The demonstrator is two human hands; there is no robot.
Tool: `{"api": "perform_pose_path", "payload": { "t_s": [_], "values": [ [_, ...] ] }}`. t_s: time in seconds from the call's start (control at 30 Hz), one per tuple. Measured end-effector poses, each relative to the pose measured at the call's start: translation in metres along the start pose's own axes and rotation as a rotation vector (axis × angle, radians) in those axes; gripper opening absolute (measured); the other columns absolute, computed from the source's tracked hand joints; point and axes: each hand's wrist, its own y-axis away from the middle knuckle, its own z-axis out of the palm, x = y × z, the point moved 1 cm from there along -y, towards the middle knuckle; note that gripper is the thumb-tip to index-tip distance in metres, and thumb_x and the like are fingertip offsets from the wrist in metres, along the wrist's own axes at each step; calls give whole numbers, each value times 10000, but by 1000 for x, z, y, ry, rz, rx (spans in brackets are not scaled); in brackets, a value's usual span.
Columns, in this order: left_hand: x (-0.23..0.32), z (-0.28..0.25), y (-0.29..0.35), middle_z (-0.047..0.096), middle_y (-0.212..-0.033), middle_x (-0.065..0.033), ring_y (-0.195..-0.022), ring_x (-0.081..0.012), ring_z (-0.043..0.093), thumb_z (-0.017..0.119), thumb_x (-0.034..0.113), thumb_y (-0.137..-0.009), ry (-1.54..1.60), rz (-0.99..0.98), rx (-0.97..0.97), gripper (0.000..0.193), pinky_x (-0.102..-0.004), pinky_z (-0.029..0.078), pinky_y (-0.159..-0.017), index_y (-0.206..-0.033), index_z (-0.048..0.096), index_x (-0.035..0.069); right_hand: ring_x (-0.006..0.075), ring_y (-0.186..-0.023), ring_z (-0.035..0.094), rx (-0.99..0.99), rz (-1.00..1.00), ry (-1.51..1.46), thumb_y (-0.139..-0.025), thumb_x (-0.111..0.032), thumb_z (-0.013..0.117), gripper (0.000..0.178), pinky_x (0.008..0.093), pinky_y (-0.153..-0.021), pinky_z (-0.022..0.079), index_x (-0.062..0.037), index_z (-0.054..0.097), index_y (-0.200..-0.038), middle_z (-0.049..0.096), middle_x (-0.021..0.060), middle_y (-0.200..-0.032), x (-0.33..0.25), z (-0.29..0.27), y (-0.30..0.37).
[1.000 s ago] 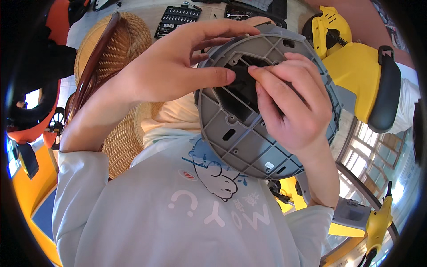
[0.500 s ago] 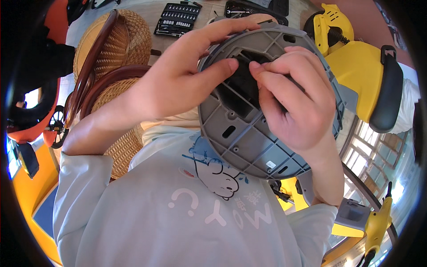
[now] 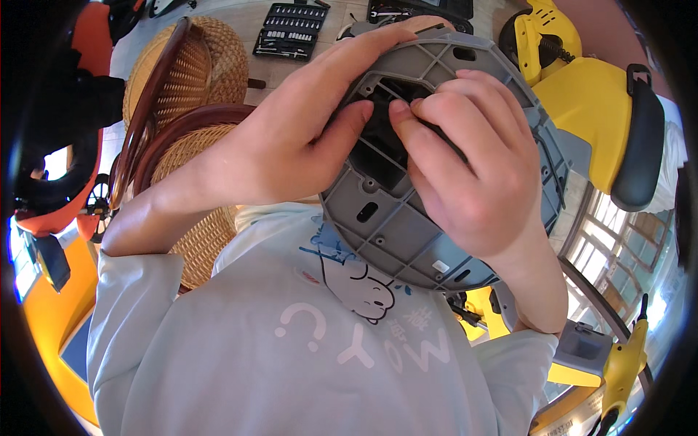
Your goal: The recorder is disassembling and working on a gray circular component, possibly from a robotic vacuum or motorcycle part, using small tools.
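Note:
A rounded grey plastic panel (image 3: pixel 402 253), ribbed on its upturned face, is held up in front of my chest. Near its far end is a dark recess (image 3: pixel 378 161) with black parts inside. My left hand (image 3: pixel 291 138) grips the panel at its far left rim, fingers stretched along the edge and thumb bent in beside the recess. Over the right part of the panel, my right hand (image 3: pixel 476 167) is closed in a pinch, thumb and forefinger tips at the recess. Whatever those tips hold is too small or hidden to make out.
Woven chairs (image 3: pixel 185 80) with dark wooden frames stand to the left. On the floor ahead lies an open black socket set (image 3: pixel 291 30), with another tool case (image 3: pixel 422 9) beside it. Yellow machine parts (image 3: pixel 582 109) with a black pad are at the right.
Both hands have shifted slightly left and the panel has tilted a little with them. My right thumb and forefinger have moved left across the recess, still pinched.

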Motion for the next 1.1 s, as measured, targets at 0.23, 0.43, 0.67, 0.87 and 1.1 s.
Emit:
{"api": "perform_pose_path", "payload": {
  "t_s": [0.23, 0.43, 0.67, 0.87, 1.1],
  "values": [
    [-7, -7, -8, 427, -1532, -153, -1415, -198, 414, 497, -100, -927, 396, -104, -142, 690, -331, 306, -1188, -1575, 281, -3, 270, -854, 639, 52, 147, -152, -713, 113, 696, 332, 361, -809, 540, -19, 743, -1014, 652, 105, -963, 6, -7, 6],
    [-5, -2, -10, 484, -1484, -135, -1388, -195, 445, 538, -16, -973, 411, -93, -67, 634, -320, 334, -1160, -1565, 314, 13, 229, -895, 668, 205, 235, -65, -810, 111, 626, 284, 292, -799, 527, 8, 740, -1049, 688, 133, -1033, 21, -21, 6],
    [-3, -8, -11, 537, -1423, -146, -1307, -198, 518, 594, 67, -983, 315, -159, 4, 568, -316, 382, -1109, -1514, 401, 2, 195, -843, 673, 224, 393, -113, -827, 114, 650, 213, 257, -733, 517, -6, 746, -973, 694, 106, -976, 13, -24, 12],
    [23, -26, -14, 589, -1283, -146, -1140, -258, 613, 871, 87, -733, -484, 199, 92, 445, -343, 496, -947, -1134, 689, 19, 181, -811, 661, 207, 347, -67, -813, 117, 672, 194, 249, -697, 505, -2, 739, -950, 688, 96, -961, 18, -25, 16],
    [12, -19, -17, 549, -1334, -149, -1240, -261, 553, 897, 122, -717, -273, 16, 33, 328, -344, 449, -1003, -970, 701, 50, 177, -796, 657, 174, 315, -97, -810, 122, 671, 194, 248, -694, 504, -2, 735, -946, 684, 98, -951, 20, -24, 12]
  ]
}}
